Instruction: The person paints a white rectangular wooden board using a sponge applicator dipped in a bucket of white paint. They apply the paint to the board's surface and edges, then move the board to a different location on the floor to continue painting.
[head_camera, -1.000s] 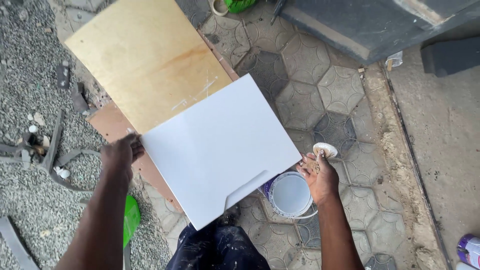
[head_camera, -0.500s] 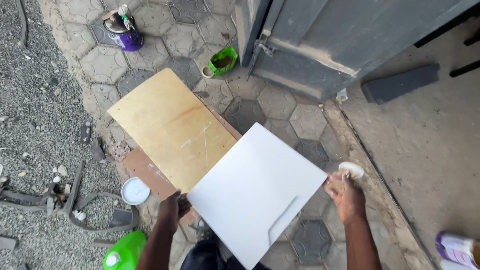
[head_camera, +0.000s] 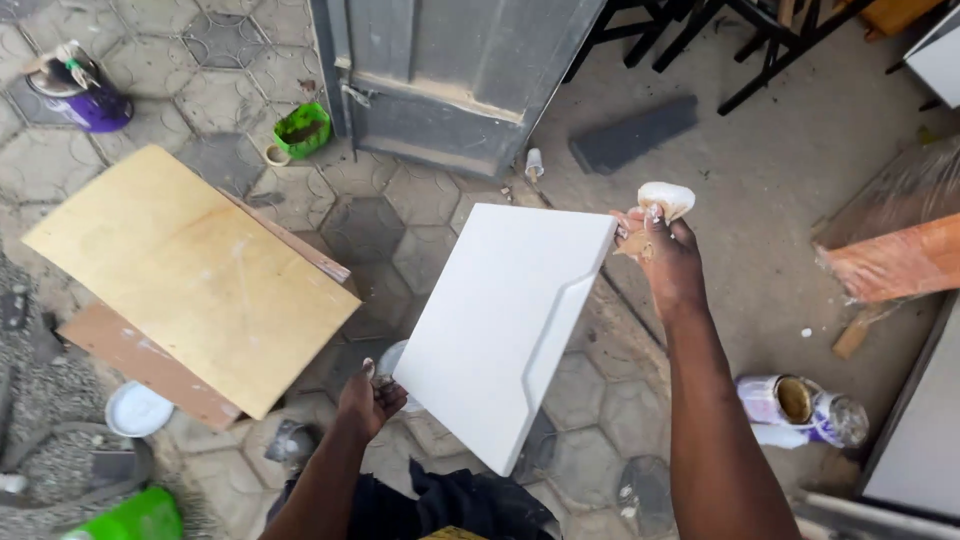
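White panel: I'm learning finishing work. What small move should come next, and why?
Probably bring the right hand with its white pad down onto the white panel: the pad is raised off its far corner, while the left hand steadies the near corner.

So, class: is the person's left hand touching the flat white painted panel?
Touching. The head view shows the left hand gripping the flat white painted panel at its lower left corner.

Head camera, looking steeply down from above

The single view looks from the person's head past both forearms to the paved floor (head_camera: 420, 230), close over the white panel (head_camera: 505, 325), facing a grey door (head_camera: 450, 70) at the top edge.
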